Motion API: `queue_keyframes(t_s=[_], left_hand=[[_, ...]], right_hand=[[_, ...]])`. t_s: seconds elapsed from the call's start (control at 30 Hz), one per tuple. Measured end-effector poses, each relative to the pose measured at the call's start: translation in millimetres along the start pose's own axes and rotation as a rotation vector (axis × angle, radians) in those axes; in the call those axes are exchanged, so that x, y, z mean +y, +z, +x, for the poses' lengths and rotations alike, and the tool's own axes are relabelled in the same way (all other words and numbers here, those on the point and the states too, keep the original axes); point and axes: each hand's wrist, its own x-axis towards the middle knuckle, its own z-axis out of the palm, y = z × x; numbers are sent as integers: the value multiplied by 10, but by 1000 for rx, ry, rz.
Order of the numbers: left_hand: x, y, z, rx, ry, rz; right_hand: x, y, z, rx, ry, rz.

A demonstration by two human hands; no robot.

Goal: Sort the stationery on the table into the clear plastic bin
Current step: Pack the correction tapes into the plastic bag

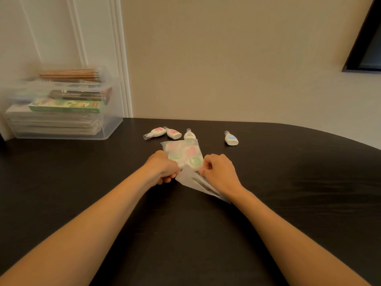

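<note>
The frosted pouch [182, 153] of correctors lies on the table [288, 182]: light, limp, slick film, probably best held at its near mouth, where the left hand [162, 168] and right hand [218, 170] each pinch it. 4 loose correctors [174, 133] lie just beyond it; the clear bin [111, 124] stands far left of it.

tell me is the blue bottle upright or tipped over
Tipped over: the blue-label bottle lies flat on the black table, cap toward the wall.
</note>
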Motion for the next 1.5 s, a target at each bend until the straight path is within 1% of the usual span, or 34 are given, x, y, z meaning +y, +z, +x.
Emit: queue_keyframes(t_s=[0.07, 0.13, 0.17, 0.2, 0.27, 0.3, 0.37, 0.43, 0.5, 0.57, 0.6, 0.67, 0.77, 0.83, 0.9, 0.97, 1.03, 1.07, 1.13, 1.2, 1.3, 1.37, 1.43, 1.5], left_hand=[[4, -78, -29, -63, 14, 68], [10, -204, 10, -40, 56, 115], [11, -255, 51, 27, 88, 137], [16, -283, 111, 130, 135, 168], [69, -248, 220, 372, 274, 229], [102, -182, 268, 450, 333, 234], [147, -16, 376, 500, 409, 255], [126, 178, 499, 457, 436, 347], [74, 306, 597, 322, 418, 391], [48, 333, 664, 218, 372, 358], [39, 332, 681, 200, 355, 335], [41, 337, 681, 241, 338, 224], [63, 318, 693, 312, 251, -132], [63, 230, 736, 360, 184, -321], [50, 87, 762, 400, 115, -586], [26, 37, 777, 332, 88, -810], [41, 66, 796, 256, 130, -940], [61, 91, 780, 253, 164, -909], [108, 153, 779, 260, 193, -800], [155, 203, 793, 256, 175, -694], [195, 242, 783, 274, 180, -602], [217, 243, 758, 265, 186, -555], [196, 221, 771, 269, 193, -533], [143, 204, 779, 272, 202, -508]], right_hand=[[15, 1, -3, -15, 9, 34], [46, -41, 2, -20, 77, 121], [60, -64, 13, -5, 126, 179], [73, -79, 35, 32, 164, 237], [91, -68, 103, 148, 185, 295], [88, -48, 137, 176, 179, 309], [48, 7, 211, 151, 142, 343], [10, 81, 300, 71, 58, 339], [10, 163, 403, -69, -5, 257], [42, 198, 498, -235, 3, 120], [52, 200, 532, -293, 26, 75], [50, 176, 545, -341, 50, 20], [19, 144, 517, -322, 47, 24], [-2, 114, 513, -292, 81, 120], [-7, 80, 539, -235, 172, 310], [-12, 64, 587, -145, 267, 593], [-31, 72, 631, -117, 365, 882], [-31, 74, 643, -119, 394, 968], [-54, 109, 693, -150, 385, 879], [-109, 138, 721, -195, 347, 775], [-156, 164, 740, -255, 320, 740], [-180, 116, 715, -252, 337, 759], [-119, 89, 722, -254, 363, 813], [-88, 75, 688, -219, 388, 898]])
